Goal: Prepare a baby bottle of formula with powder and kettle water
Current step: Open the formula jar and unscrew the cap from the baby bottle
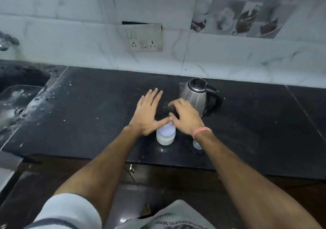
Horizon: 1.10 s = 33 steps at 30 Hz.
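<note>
A clear baby bottle (165, 135) holding white liquid stands near the front of the black counter (88, 116). My left hand (147, 114) hovers just above and left of it, fingers spread flat, holding nothing. My right hand (185, 116) is curled over a dark object (170, 109) just behind the bottle; what that object is cannot be made out. A steel electric kettle (195, 96) with a black handle stands behind my right hand. A small clear cap (197, 144) lies under my right wrist.
A sink (15, 94) and a tap (8, 41) lie at the far left. A wall socket plate (144, 38) sits on the tiled wall behind. A cabinet latch (130, 168) shows below the counter's front edge.
</note>
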Available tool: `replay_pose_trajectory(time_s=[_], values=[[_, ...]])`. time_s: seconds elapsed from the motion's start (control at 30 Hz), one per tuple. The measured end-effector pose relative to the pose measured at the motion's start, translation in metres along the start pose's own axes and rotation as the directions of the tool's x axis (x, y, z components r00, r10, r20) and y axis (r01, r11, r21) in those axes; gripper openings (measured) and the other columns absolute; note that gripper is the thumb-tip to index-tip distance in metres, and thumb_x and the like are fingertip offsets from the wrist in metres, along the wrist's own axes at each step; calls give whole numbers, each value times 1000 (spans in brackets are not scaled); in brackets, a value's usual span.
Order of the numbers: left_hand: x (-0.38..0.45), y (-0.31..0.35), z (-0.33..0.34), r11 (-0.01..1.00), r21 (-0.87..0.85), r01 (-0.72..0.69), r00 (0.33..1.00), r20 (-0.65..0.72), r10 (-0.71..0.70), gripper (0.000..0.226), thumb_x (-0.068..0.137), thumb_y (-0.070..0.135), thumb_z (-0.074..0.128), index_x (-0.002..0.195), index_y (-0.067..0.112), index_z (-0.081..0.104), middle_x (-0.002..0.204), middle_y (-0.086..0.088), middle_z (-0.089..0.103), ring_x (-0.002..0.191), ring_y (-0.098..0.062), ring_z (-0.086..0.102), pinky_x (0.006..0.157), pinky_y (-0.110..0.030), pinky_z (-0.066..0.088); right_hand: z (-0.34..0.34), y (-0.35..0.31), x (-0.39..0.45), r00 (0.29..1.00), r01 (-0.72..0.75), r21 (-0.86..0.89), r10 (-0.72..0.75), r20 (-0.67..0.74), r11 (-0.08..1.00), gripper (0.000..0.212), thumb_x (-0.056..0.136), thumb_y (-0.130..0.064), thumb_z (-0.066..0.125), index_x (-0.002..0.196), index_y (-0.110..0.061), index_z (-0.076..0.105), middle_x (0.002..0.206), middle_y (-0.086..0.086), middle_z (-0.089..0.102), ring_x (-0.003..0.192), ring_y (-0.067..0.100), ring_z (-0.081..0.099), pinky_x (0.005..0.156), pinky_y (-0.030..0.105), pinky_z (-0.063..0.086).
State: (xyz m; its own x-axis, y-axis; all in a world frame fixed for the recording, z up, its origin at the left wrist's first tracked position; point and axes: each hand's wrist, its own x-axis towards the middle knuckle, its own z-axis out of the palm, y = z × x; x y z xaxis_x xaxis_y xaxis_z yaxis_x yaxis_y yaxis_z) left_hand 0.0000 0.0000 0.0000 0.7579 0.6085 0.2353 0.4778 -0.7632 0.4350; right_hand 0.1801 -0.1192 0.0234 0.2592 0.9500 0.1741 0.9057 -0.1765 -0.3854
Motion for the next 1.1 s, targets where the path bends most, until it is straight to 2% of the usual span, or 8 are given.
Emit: replay_pose_trajectory(time_s=[0.13,0.27,0.37,0.43,0.6,0.87,0.97,1.1], values=[[-35,-21,25,997,-63,42,979,200,-29,133,85,104,53,183,25,14,191,1,14,177,-20,8,143,-54,13,29,-4,-27,972,-65,55,51,231,996,32,103,-37,65,134,-29,63,132,-7,60,126,20,59,104,45,51],[-49,-22,48,992,-94,80,969,239,-55,140,71,109,67,178,25,31,183,6,37,174,-19,23,140,-52,24,40,-7,-36,966,-207,136,180,187,969,39,102,-53,62,136,-34,61,137,-10,60,129,19,57,107,49,50],[-54,-14,62,958,-218,185,967,214,-139,112,68,89,89,161,37,54,157,13,66,150,-18,57,125,-49,47,42,-16,-38,951,-247,91,224,211,965,59,88,-64,72,138,-36,58,138,-12,58,129,19,54,103,48,52],[-57,-6,65,911,-312,270,955,207,-212,93,69,77,92,150,43,61,141,18,74,131,-14,68,111,-49,58,45,-22,-38,947,-252,38,238,217,967,73,79,-70,78,139,-36,55,136,-11,56,126,20,53,99,48,53],[-56,-2,69,859,-357,368,925,231,-301,87,70,70,83,148,38,64,137,15,75,123,-15,71,103,-52,61,57,-33,-35,946,-261,-105,276,170,960,94,79,-73,78,156,-27,47,141,-3,54,128,24,51,98,45,55],[-59,-3,72,891,-312,330,941,189,-282,72,74,69,77,139,42,66,120,17,80,107,-12,75,94,-44,63,53,-38,-30,945,-199,-174,236,225,964,80,88,-57,75,154,-21,48,143,-1,54,125,26,51,96,42,54],[-57,-2,72,891,-314,329,940,195,-278,66,76,67,85,134,43,66,115,20,79,103,-8,73,91,-40,62,46,-35,-26,936,-121,-174,170,307,977,80,91,-45,76,161,-24,43,153,-4,51,131,27,48,100,42,53],[-52,-3,69,893,-308,328,936,230,-265,71,73,72,93,131,42,67,113,23,77,101,-1,71,86,-31,57,35,-33,-13,898,13,-147,53,436,989,73,85,-33,85,149,-28,51,145,-7,55,125,26,50,103,47,51]])
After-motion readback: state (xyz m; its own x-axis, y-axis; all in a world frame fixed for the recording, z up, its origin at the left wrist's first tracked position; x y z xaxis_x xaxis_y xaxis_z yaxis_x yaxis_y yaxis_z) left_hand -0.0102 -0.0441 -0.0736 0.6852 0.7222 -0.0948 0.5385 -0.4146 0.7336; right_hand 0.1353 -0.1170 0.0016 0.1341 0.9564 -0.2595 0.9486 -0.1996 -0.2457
